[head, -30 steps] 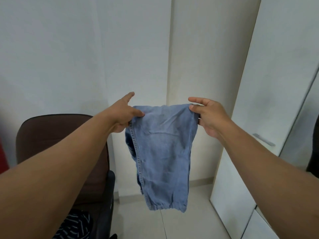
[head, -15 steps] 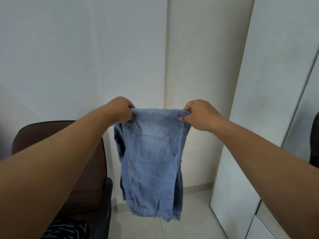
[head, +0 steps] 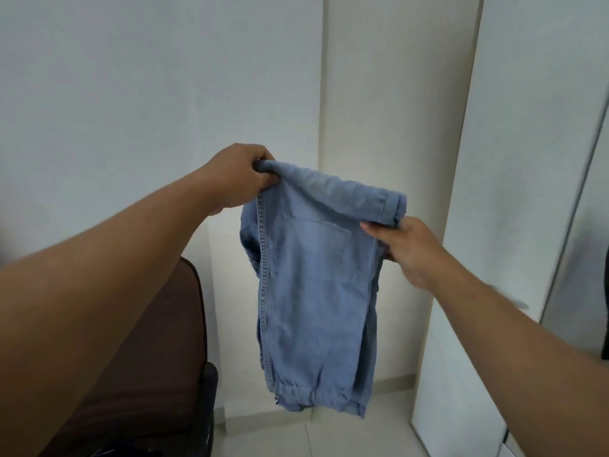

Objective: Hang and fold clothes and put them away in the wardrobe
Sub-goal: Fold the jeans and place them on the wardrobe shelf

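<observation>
The jeans (head: 316,291) hang in the air between two hands, folded over at the top. The left hand (head: 235,174) squeezes the top left corner, up higher. The right hand (head: 403,247) pinches the right edge, lower down. A brown chair (head: 158,374) sits near, at the left.

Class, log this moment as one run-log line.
left hand: gripping jeans top corner | right hand: pinching opposite edge, lower | jeans: folded, hanging in air | wardrobe: right, shut
</observation>
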